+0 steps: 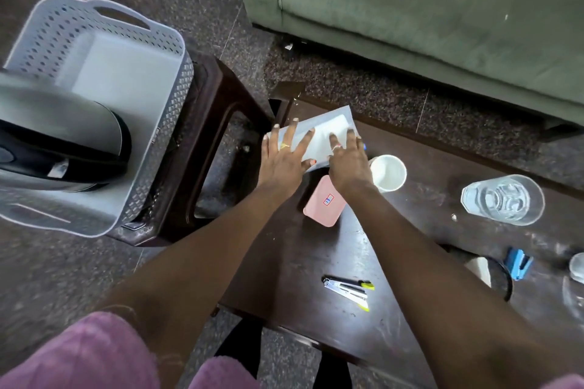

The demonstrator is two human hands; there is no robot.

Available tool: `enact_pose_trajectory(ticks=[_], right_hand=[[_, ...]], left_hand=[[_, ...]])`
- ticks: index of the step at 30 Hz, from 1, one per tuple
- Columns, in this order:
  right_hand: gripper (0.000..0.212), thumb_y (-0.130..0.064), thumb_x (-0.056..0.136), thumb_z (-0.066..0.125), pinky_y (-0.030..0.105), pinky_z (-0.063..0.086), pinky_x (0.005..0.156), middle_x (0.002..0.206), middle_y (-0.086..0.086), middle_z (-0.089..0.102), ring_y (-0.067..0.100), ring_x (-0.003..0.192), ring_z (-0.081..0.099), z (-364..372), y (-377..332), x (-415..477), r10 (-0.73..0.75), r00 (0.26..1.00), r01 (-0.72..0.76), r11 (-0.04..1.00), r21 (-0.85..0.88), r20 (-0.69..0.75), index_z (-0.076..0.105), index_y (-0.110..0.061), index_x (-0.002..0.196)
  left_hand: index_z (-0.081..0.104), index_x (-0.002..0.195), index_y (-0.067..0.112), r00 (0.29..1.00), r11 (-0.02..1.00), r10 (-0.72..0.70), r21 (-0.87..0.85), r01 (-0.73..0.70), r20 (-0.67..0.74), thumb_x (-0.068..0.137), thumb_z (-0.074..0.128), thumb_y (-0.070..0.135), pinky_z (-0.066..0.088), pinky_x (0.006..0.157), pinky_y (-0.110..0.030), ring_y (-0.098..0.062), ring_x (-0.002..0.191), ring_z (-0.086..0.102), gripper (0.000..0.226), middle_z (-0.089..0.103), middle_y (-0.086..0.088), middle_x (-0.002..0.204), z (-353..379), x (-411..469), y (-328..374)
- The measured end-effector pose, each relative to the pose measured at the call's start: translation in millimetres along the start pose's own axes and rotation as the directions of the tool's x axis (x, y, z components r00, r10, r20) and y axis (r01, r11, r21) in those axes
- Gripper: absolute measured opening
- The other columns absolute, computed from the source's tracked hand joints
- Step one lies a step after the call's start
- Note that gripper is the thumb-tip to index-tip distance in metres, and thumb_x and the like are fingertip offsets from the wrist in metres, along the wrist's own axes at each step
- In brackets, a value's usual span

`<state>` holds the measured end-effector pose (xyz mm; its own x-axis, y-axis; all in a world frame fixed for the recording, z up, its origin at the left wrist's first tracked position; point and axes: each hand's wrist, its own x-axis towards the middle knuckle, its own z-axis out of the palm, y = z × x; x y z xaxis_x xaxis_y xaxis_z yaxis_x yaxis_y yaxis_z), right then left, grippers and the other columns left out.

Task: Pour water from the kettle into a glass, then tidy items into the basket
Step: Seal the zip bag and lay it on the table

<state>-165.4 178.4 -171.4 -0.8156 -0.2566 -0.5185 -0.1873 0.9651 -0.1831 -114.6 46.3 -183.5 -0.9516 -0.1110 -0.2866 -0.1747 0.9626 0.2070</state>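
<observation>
Now the left hand [282,161] and the right hand [347,164] are both laid on a flat white packet [324,136]. All fingers that can be seen are straight and spread apart, pressed on its top face, and nothing is clamped. The packet lies directly under the fingertips, on the far corner of the table [284,262], and its far edge reaches a little beyond them.

The packet is judged to be light, thin and somewhat bendable, with a smooth face that may slide on the wood. It is best taken by its two short sides, thumbs below and fingers above, so that it is not folded.

The basket [177,50] stands well to the left of the left fingers, and the kettle [63,136] seems to be lying in it. The glass [502,199], with water in it, is well to the right of the right fingers. A cup [388,172] is just beside the right hand, and a pink case [324,202] lies between the wrists.

No print is visible on the packet, so its contents cannot be told. The right thumb is hidden, and the kettle is blurred and cut off at the left border
</observation>
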Motion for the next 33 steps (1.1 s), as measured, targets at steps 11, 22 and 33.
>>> enact_pose_trajectory(ticks=[11,22,33], right_hand=[[0.067,-0.004,0.095,0.038,0.044,0.019,0.118,0.160,0.011,-0.001,0.028,0.147,0.005,17.3,13.4,-7.9,-0.003,0.995,0.008,0.998,-0.056,0.098,0.005,-0.020,0.150],[0.050,-0.002,0.096,0.034,0.028,0.017,0.117,0.158,0.011,0.016,0.020,0.147,0.013,34.2,13.9,-69.9,-0.173,0.971,0.194,0.973,0.123,-0.164,0.028,-0.005,0.145],[0.044,-0.011,0.097,0.036,0.035,0.034,0.109,0.154,0.007,0.031,0.018,0.142,0.028,44.9,54.5,-138.3,0.018,0.973,0.063,0.938,0.341,-0.230,0.038,-0.008,0.141]], left_hand=[[-0.012,0.144,0.041,0.975,0.995,-0.029,0.100,0.007,0.219,0.097,0.031,0.048,-0.002,0.116,-0.053,-0.036,0.144,-0.014,0.064,-0.016,0.005,0.158,26.2,-8.3,-13.1],[0.023,0.146,0.024,1.000,0.997,-0.028,-0.068,0.029,0.012,0.099,0.034,0.030,0.005,0.117,-0.048,-0.032,0.144,0.013,0.049,0.016,-0.007,0.157,13.7,-40.2,22.6],[0.047,0.133,0.009,0.984,0.967,0.114,-0.213,-0.142,-0.139,0.092,0.046,0.009,0.022,0.115,-0.043,-0.034,0.135,0.035,0.042,0.040,-0.017,0.145,17.1,-101.5,104.9]])
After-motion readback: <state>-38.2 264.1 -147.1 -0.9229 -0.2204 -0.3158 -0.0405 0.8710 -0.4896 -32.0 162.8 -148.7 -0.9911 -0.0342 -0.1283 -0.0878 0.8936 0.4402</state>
